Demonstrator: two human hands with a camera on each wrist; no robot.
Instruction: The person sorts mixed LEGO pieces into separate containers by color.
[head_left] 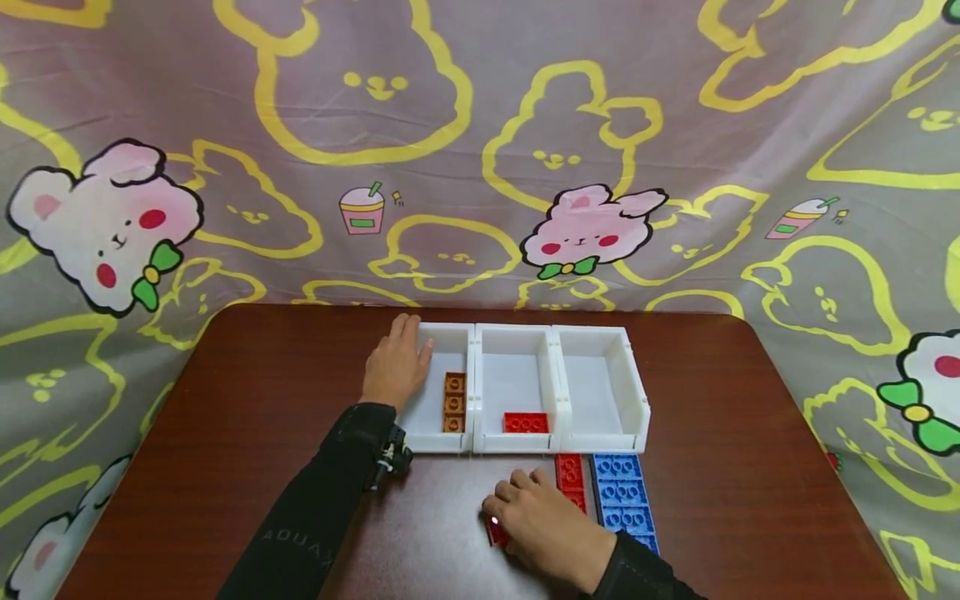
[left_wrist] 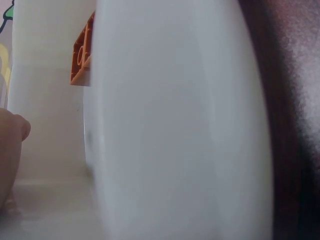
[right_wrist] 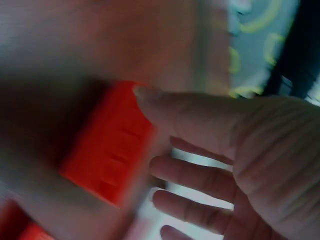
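My left hand grips the left wall of a white three-compartment tray, its thumb inside the left compartment. An orange-brown toy brick lies in that compartment; part of it shows in the left wrist view. The middle compartment holds a red toy brick near its front wall. In front of the tray, low over the table, my right hand pinches another red brick. The right wrist view shows the thumb against this brick, with the other fingers apart from it.
More red bricks lie right of centre, partly hidden by my right hand. Several blue bricks line up beside them, below the tray's right compartment. The brown table meets a patterned cloth at its back edge.
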